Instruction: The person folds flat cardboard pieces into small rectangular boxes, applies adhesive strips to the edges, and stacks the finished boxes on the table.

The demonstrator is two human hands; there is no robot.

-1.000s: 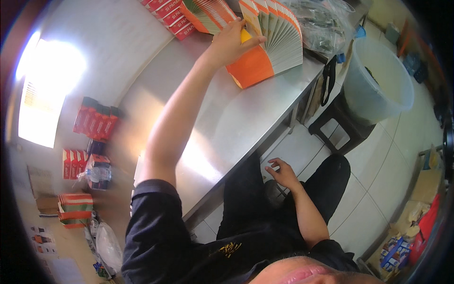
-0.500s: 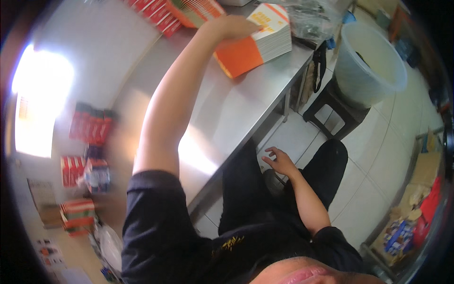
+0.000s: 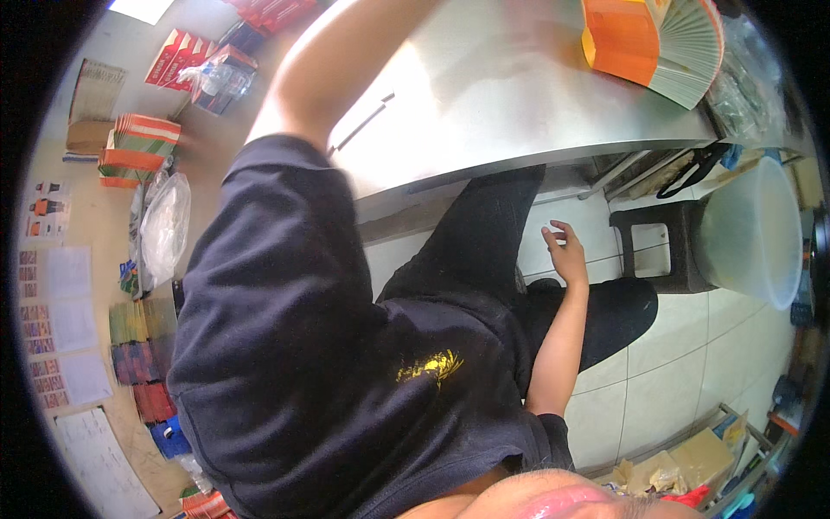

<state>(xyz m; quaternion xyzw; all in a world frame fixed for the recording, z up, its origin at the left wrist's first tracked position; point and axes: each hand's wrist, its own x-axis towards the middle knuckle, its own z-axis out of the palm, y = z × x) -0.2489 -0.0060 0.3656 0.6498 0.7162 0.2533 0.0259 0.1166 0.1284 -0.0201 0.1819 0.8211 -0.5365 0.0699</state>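
My left forearm (image 3: 346, 65) stretches over the steel table (image 3: 484, 112) and passes out of the top edge, so my left hand is out of sight. A fanned stack of orange and white flat paper cartons (image 3: 618, 43) lies at the table's far right, partly cut off by the top edge. No hand touches the visible part of it. Below the table, near my knees, my right hand (image 3: 566, 253) hangs open with nothing in it, its fingers loosely bent and apart.
A translucent tub (image 3: 748, 229) rests on a dark stool (image 3: 618, 227) to the right. Clear plastic bags (image 3: 748, 86) lie beside the cartons. Along the left wall are red boxes (image 3: 177, 60), striped cartons (image 3: 138, 147) and a white plastic bag (image 3: 164, 229). Cardboard (image 3: 700, 458) sits at the lower right.
My left hand has come off the carton stack and gone out past the top edge. The view has swung, putting the stack farther right. My right hand stays open near my knees.
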